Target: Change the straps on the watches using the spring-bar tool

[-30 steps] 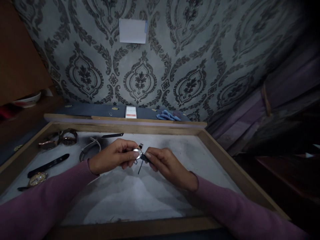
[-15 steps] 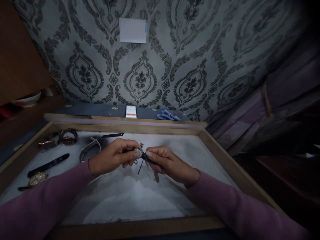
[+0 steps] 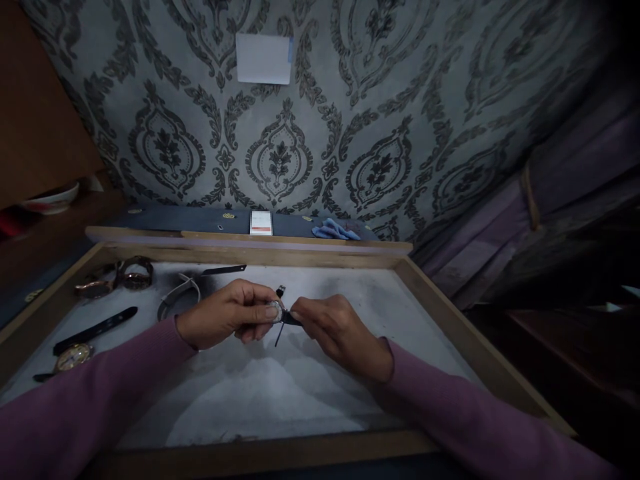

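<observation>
My left hand [image 3: 233, 312] is closed on a small watch [image 3: 275, 311] with a pale face, its thumb lying on the case. A dark strap piece with a buckle [image 3: 281, 291] sticks up behind the watch. My right hand [image 3: 340, 330] is closed, its fingertips pinching the dark strap [image 3: 293, 319] on the watch's right side. A thin dark stick-like piece [image 3: 280, 335] points down from between the hands; what it is, I cannot make out. Both hands are above the white surface of a wooden-framed tray [image 3: 280, 437].
At the left lie a gold watch [image 3: 73, 357] with a black strap, two brownish watches [image 3: 137, 273] and a pale-banded watch [image 3: 179, 300]. A dark blade [image 3: 224, 270] lies near the back edge. Behind the frame are a phone [image 3: 261, 223] and a blue cloth [image 3: 335, 229].
My right hand has turned over so that its back shows more, with the fingertips still at the strap. My left hand and the watch have barely moved.
</observation>
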Demonstrator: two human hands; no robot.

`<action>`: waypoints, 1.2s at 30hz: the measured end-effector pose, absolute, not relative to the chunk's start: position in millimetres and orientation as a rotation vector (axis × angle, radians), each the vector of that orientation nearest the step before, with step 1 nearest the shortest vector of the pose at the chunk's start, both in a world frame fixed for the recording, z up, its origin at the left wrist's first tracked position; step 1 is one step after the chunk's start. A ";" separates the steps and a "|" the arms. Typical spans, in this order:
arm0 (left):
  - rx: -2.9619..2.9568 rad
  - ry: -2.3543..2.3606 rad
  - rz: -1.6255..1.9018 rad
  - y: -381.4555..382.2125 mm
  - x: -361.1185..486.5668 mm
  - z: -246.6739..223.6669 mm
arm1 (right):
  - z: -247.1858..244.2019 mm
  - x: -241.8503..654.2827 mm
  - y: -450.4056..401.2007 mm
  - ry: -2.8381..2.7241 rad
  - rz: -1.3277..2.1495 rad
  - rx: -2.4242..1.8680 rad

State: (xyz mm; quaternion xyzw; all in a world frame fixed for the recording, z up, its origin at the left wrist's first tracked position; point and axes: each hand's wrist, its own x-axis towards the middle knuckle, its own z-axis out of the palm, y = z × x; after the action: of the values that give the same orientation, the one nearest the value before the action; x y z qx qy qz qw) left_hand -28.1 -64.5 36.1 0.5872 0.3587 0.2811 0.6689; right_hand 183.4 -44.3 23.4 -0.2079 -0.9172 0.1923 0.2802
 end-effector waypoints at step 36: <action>1.398 0.833 0.730 -64.3 -28.9 36.3 | 28.0 181.1 -44.7 -2.295 0.908 -0.647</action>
State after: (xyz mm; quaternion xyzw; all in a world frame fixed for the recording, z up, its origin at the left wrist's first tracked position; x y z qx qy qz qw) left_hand -28.9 -64.3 36.3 0.6101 0.3633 0.3186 0.6279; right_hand 181.1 -44.7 28.0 -0.2426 -0.8607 0.3405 0.2907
